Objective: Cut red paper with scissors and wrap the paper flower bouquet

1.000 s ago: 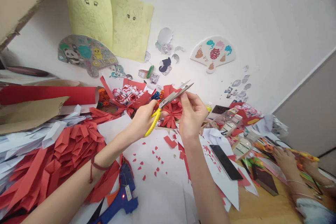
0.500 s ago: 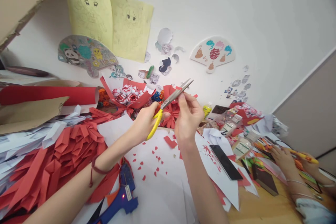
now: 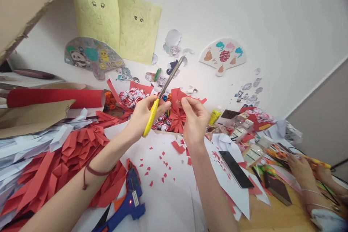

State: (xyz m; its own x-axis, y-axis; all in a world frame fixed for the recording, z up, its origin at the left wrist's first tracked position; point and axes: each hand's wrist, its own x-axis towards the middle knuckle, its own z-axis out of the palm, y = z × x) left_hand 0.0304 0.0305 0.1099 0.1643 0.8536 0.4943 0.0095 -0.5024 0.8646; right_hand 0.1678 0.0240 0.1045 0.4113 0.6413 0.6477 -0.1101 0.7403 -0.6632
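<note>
My left hand is closed around yellow-handled scissors; their blades are together and point up toward the wall. Beside it, my right hand pinches thumb and finger together. Whatever lies in that pinch is too small to make out against the red paper behind. Both hands are raised over white paper sheets scattered with small red paper scraps. Behind them stands a bouquet of red and white folded flowers in red wrapping.
Folded red paper strips are heaped at left, near a blue glue gun with its light on. A black phone lies at right, before bottles. Another person's hands handle something orange at far right.
The scissors' blades have closed and swung more upright, away from my right hand. My left hand has moved slightly left and down, widening the gap between the hands.
</note>
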